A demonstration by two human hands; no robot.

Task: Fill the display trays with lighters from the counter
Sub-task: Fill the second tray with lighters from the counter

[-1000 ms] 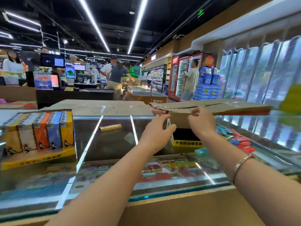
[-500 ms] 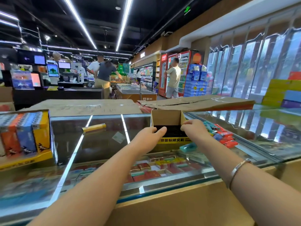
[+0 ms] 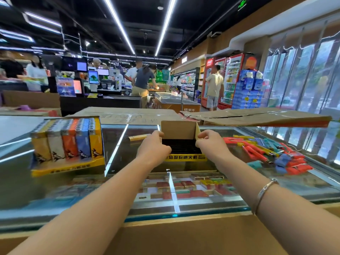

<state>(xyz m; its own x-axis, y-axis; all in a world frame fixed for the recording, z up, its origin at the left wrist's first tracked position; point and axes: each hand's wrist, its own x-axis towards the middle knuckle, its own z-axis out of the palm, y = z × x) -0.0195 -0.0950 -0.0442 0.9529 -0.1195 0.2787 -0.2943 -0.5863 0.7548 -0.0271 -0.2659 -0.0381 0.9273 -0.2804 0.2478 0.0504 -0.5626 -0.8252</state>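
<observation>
Both hands, left hand (image 3: 153,146) and right hand (image 3: 207,142), pinch the side walls of the empty brown-and-yellow cardboard display tray (image 3: 179,129) on the glass worktop (image 3: 128,159). Step: positioning it. Next, gather the loose red, blue and yellow lighters (image 3: 266,151) just right.

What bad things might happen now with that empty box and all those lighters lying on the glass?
1. The loose lighters lie in a heap close to the right hand; a swing of that arm might knock some along the glass counter.
2. Both hands pinch the empty display tray only by its thin cardboard sides, left hand included, so it may bend or tip.
3. The filled tray stands nearby; sliding the empty one left might bump it.
</observation>
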